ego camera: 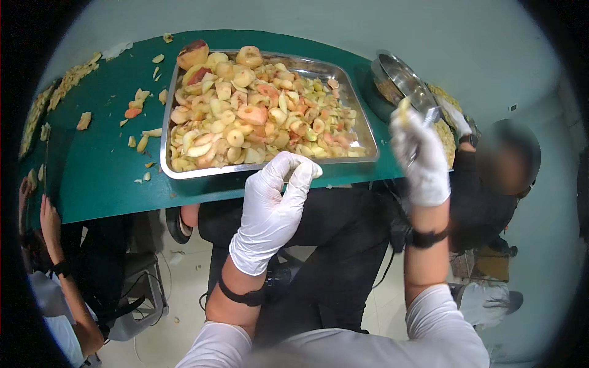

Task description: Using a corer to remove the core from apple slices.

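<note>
In front of me a shallow stainless steel tray (285,168) is heaped with cut, peeled fruit pieces (253,115), pale yellow to pink; some look like peach. My left hand (278,207), in a white glove, is at the tray's near edge with thumb and fingers pinched together; nothing shows between them. Raised right of the tray, my right hand (418,161), also gloved and blurred by motion, has a pale yellow fruit piece (404,109) at its fingertips. A metal glint shows in that palm, but I cannot tell what it is.
Fruit scraps (138,103) lie left of the tray on the green table (101,175). Beyond my right hand a metal bowl (402,76) stands tilted. A gloved co-worker (483,198) sits to the right; another person's hand (49,223) is at the left edge.
</note>
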Demonstrator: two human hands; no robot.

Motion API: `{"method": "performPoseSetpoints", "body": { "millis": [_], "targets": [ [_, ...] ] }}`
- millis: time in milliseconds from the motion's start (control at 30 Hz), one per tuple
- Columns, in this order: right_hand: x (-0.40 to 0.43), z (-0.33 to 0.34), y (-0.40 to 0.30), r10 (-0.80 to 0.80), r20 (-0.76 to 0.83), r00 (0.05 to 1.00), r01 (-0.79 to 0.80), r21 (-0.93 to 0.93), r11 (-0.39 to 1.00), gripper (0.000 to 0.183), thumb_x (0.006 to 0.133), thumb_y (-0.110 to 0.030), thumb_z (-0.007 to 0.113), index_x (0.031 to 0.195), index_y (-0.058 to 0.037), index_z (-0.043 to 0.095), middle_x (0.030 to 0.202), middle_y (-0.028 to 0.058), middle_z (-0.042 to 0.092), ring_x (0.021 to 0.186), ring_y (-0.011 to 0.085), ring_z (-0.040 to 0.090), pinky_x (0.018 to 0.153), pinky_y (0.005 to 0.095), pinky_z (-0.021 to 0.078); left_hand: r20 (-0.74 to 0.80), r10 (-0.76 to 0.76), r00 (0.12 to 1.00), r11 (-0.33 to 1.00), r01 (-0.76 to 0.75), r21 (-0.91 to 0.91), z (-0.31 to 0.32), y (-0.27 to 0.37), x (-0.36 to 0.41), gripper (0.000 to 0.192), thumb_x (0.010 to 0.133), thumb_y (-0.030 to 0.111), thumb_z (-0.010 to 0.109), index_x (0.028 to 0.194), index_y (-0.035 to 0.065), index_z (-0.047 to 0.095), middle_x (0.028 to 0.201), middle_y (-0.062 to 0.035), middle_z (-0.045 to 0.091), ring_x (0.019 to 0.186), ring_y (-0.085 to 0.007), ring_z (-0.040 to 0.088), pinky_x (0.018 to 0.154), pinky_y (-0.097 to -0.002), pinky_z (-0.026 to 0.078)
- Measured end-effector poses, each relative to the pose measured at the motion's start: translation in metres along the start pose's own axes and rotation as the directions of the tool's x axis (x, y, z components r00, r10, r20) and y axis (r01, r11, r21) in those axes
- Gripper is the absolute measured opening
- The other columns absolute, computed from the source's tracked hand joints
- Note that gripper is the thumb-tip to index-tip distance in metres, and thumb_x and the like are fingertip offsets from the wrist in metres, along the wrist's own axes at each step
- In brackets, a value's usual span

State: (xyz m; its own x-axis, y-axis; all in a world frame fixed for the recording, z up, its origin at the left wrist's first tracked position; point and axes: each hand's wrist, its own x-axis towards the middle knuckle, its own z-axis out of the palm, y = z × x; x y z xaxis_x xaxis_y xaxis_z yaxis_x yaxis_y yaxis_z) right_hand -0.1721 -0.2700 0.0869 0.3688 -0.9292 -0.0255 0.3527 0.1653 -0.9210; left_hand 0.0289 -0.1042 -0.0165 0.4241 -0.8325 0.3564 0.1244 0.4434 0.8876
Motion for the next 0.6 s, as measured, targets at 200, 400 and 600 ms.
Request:
{"method": "performPoseSetpoints", "body": {
  "millis": [200, 400, 600],
  "targets": [
    [0.138, -0.103, -0.084, -0.188, -0.343, 0.920, 0.171, -0.079, 0.982, 0.014, 0.098, -0.011, 0.061, 0.105, 0.0013, 0.062, 0.094, 0.0098, 0.068, 0.079, 0.0188, 0.070, 0.061, 0.0248, 0.0604, 0.053, -0.149, 0.987, 0.975, 0.138, 0.175, -0.011, 0.005, -0.001, 0.025, 0.103, 0.018, 0.058, 0.088, -0.0006, 0.067, 0.085, -0.0042, 0.069, 0.080, -0.0089, 0.059, 0.078, -0.0252, 0.048],
    [0.204, -0.153, -0.094, -0.069, -0.497, 0.865, -0.056, -0.232, 0.971, 0.014, 0.099, -0.010, 0.057, 0.107, 0.0019, 0.059, 0.093, 0.0123, 0.067, 0.079, 0.0223, 0.071, 0.058, 0.0272, 0.0603, 0.031, -0.117, 0.993, 0.981, 0.110, 0.162, -0.010, 0.009, -0.001, 0.027, 0.101, 0.021, 0.061, 0.085, -0.0001, 0.064, 0.074, -0.0022, 0.061, 0.072, -0.0076, 0.053, 0.069, -0.0253, 0.045],
    [0.196, -0.143, -0.094, -0.239, -0.389, 0.890, 0.052, -0.433, 0.900, 0.022, 0.100, -0.011, 0.055, 0.113, 0.0069, 0.057, 0.099, 0.0206, 0.071, 0.082, 0.0270, 0.071, 0.064, 0.0299, 0.0604, 0.058, -0.168, 0.984, 0.974, 0.157, 0.165, -0.009, 0.008, 0.003, 0.026, 0.103, 0.019, 0.057, 0.088, -0.0010, 0.066, 0.084, -0.0040, 0.067, 0.080, -0.0102, 0.060, 0.077, -0.0257, 0.048]
  ]
}}
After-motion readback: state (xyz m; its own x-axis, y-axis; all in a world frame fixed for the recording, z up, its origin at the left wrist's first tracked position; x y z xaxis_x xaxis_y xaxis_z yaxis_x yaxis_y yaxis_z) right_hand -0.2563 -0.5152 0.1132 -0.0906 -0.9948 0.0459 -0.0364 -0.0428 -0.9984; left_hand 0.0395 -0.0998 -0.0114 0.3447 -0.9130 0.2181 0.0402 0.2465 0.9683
